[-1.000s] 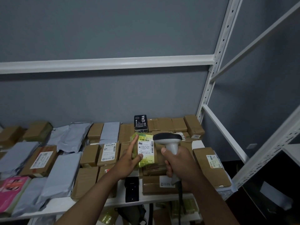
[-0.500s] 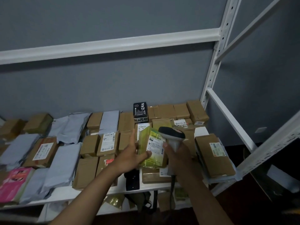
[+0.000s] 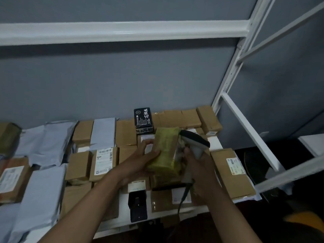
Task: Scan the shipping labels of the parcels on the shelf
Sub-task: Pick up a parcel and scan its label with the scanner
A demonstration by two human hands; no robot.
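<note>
Scanning a green parcel

The left hand [image 3: 140, 160] gripped the yellow-green wrapped parcel [image 3: 164, 151]; the right hand [image 3: 198, 171] clasped the grey handheld scanner [image 3: 194, 142] beside it. Best to turn its label scannerward.

The parcel [image 3: 166, 151] between the hands is yellow-green, dulled under clear wrap. The scanner [image 3: 195, 142] above the right hand [image 3: 201, 174] has a black head and a grey handle. Beyond the left hand [image 3: 140, 163] stands a black carton [image 3: 143, 120] with white characters. Left of the hands lie plain brown boxes [image 3: 78, 165], some with white labels printed in black, and pale blue-grey mailer bags [image 3: 42, 193]. The shelf frame [image 3: 122, 30] is white, the wall [image 3: 122, 81] grey-blue. A black device [image 3: 138, 207] lies below the left hand.
</note>
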